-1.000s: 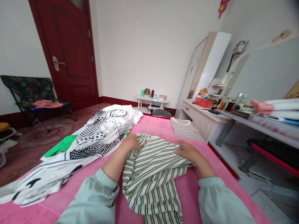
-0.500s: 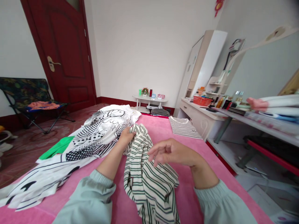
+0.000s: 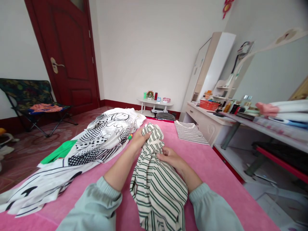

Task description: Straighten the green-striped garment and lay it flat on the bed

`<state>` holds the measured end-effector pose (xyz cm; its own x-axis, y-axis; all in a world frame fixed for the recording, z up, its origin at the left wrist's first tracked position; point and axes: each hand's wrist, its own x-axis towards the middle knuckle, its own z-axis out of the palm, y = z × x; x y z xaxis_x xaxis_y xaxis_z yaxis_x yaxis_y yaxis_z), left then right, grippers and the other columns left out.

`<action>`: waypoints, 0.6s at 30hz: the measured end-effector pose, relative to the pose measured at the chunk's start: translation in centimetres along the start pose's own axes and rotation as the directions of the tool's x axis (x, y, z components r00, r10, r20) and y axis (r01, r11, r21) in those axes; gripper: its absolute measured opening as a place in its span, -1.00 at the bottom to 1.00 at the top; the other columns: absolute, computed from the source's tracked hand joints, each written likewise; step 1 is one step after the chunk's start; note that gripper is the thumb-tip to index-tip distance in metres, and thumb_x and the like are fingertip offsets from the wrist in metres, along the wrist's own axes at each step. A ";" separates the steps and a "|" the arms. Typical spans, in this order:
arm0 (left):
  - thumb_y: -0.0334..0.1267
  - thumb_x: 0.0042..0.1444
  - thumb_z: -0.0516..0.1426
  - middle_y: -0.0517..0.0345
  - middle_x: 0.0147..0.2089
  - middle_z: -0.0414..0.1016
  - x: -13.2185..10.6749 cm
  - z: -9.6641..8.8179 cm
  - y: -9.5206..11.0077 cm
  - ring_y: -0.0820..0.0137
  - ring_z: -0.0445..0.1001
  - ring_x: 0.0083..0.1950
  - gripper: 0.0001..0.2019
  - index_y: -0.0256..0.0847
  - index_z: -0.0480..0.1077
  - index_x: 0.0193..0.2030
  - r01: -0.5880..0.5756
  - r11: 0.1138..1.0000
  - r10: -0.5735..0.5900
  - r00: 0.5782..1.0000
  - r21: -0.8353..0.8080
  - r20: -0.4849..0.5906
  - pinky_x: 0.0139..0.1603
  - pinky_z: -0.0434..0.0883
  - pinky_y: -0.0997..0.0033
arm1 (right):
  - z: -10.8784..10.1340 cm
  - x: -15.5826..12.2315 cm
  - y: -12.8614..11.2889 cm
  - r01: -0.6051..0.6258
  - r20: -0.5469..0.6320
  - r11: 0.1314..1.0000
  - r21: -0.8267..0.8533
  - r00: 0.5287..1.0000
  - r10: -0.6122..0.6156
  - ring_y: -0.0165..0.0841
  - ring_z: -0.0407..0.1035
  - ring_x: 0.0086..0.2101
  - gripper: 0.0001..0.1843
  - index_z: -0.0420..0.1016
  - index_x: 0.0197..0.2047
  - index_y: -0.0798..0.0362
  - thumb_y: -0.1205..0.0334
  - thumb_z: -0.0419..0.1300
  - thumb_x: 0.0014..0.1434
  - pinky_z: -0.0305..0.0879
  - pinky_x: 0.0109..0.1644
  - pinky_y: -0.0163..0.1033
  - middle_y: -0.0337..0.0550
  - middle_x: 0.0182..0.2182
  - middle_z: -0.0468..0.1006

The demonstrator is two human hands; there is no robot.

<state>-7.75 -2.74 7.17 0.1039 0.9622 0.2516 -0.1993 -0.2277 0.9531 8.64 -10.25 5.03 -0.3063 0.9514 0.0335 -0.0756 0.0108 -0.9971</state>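
A cream shirt with dark green stripes (image 3: 161, 192) lies bunched lengthwise on the pink bed cover (image 3: 197, 163), its upper end lifted a little. My left hand (image 3: 141, 139) is closed on the far upper end of the cloth, thumb on top. Lower on the right side, my right hand (image 3: 172, 158) pinches the striped fabric between thumb and fingers. The garment's collar and sleeves cannot be told apart in the folds.
On the left lies a heap of black-and-white printed clothes (image 3: 103, 138) with a green piece (image 3: 60, 151). A folded striped shirt (image 3: 191, 132) rests at the far right of the bed. A dressing table (image 3: 204, 117) stands to the right, a folding chair (image 3: 36, 102) to the left.
My left hand has raised the shirt's far end and shifted it slightly right. My right hand, hovering open before, has come down and taken hold of the cloth.
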 end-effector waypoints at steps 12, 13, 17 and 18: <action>-0.11 -0.16 0.31 0.09 -0.32 0.57 0.5 -2.7 1.8 0.24 0.53 -0.26 -0.66 -0.26 0.45 -0.27 0.019 0.957 -0.005 0.999 0.290 -0.047 -0.24 0.44 0.33 | -5.0 -1.0 -4.3 0.217 -0.572 0.971 -0.103 0.786 -0.236 -0.58 0.08 -0.73 -0.73 0.38 -0.43 0.08 0.19 0.36 -0.18 -0.07 -0.67 -0.44 -0.43 -0.72 0.31; -0.10 -0.16 0.31 0.09 -0.32 0.57 0.5 -2.8 1.9 0.25 0.52 -0.26 -0.66 -0.26 0.44 -0.27 -0.003 0.962 0.023 0.997 0.272 -0.072 -0.24 0.44 0.34 | -5.4 -1.2 -4.6 0.252 -0.611 0.962 -0.101 0.748 -0.260 -0.57 0.10 -0.73 -0.74 0.37 -0.42 0.06 0.22 0.36 -0.19 -0.04 -0.67 -0.44 -0.44 -0.72 0.32; -0.08 -0.13 0.29 0.10 -0.25 0.57 0.8 -3.2 2.5 0.27 0.52 -0.18 -0.65 -0.27 0.46 -0.24 -0.131 0.974 0.178 0.948 0.185 -0.263 -0.13 0.44 0.35 | -6.7 -1.6 -5.7 0.425 -0.784 0.890 -0.165 0.491 -0.380 -0.53 0.19 -0.70 -0.77 0.36 -0.40 0.01 0.34 0.27 -0.22 0.14 -0.66 -0.42 -0.43 -0.67 0.34; -0.09 -0.13 0.29 0.09 -0.25 0.57 0.8 -3.3 2.8 0.27 0.52 -0.18 -0.65 -0.27 0.46 -0.24 -0.148 0.978 0.187 0.932 0.146 -0.310 -0.13 0.44 0.34 | -7.1 -1.8 -6.1 0.467 -0.828 0.865 -0.185 0.400 -0.394 -0.51 0.24 -0.67 -0.77 0.36 -0.39 0.00 0.35 0.24 -0.21 0.22 -0.63 -0.40 -0.41 -0.64 0.36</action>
<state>-11.46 -2.05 9.45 -0.2420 0.9007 0.3609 -0.0682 -0.3868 0.9196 16.39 -9.80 10.52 0.6930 0.6309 0.3490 -0.0324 0.5108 -0.8591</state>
